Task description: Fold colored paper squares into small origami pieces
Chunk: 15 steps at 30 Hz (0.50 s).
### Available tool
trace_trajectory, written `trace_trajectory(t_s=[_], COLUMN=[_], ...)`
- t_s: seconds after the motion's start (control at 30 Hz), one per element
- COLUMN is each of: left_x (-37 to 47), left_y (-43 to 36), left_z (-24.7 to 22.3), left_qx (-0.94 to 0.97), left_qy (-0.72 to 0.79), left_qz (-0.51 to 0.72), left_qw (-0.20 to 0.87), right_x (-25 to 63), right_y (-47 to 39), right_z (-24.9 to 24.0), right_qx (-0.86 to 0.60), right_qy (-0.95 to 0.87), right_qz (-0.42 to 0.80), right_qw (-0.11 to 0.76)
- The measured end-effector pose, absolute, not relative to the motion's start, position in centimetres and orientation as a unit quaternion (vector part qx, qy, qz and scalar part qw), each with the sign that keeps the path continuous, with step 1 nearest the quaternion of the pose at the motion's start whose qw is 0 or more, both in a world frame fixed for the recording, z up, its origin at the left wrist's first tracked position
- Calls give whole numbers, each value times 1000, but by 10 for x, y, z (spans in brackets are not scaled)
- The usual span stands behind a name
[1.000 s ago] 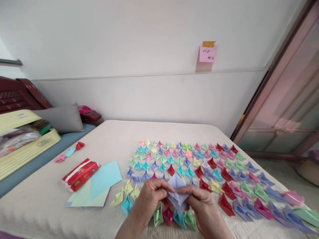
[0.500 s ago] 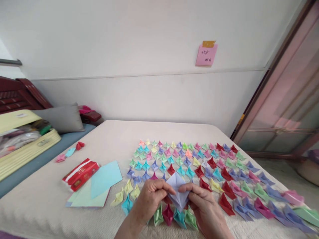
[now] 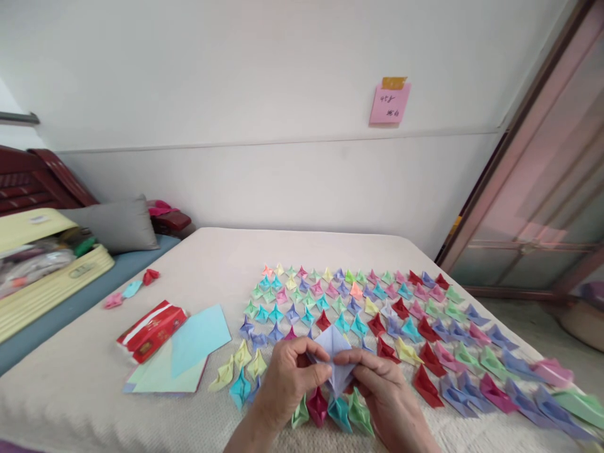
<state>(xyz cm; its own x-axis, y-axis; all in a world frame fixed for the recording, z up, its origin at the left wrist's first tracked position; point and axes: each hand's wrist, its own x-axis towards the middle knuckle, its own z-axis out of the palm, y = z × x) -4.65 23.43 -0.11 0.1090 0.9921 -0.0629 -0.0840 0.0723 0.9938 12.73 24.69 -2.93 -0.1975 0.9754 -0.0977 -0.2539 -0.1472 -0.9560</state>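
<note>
A pale lavender folded paper [image 3: 334, 343], diamond-shaped with a centre crease, is held up at the lower middle. My left hand [image 3: 295, 377] pinches its left side between thumb and curled fingers. On the right side, my right hand [image 3: 377, 384] grips the paper, its index finger lying across the front near the middle. The fingertips of both hands almost meet at the crease. Rows of small folded paper boats [image 3: 317, 406] in many colours lie below and behind the hands.
At the left lie a red packet [image 3: 153, 330], light blue and green paper sheets [image 3: 202, 336] and three small folded pieces [image 3: 132, 289]. A yellow case [image 3: 56, 267] and grey pillow [image 3: 116, 223] stand farther left. A pink note [image 3: 390, 104] is on the wall.
My left hand has shifted slightly right and its thumb has come up near the crease. The lavender paper's lower part looks narrower between the fingers.
</note>
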Motion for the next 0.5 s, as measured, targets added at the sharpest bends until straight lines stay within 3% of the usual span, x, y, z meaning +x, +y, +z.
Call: trace_trajectory(t_s=[0.2, 0.5], left_x=[-40, -32], left_y=[235, 235], left_z=[-9, -5], left_qx=[459, 397], left_qy=[477, 377], left_qz=[495, 585], left_qw=[562, 598], right_x=[130, 122], right_y=[249, 247], right_z=[-40, -33], right_qx=[-411, -405], right_qy=[-463, -477], right_qz=[618, 591], right_qw=[484, 509])
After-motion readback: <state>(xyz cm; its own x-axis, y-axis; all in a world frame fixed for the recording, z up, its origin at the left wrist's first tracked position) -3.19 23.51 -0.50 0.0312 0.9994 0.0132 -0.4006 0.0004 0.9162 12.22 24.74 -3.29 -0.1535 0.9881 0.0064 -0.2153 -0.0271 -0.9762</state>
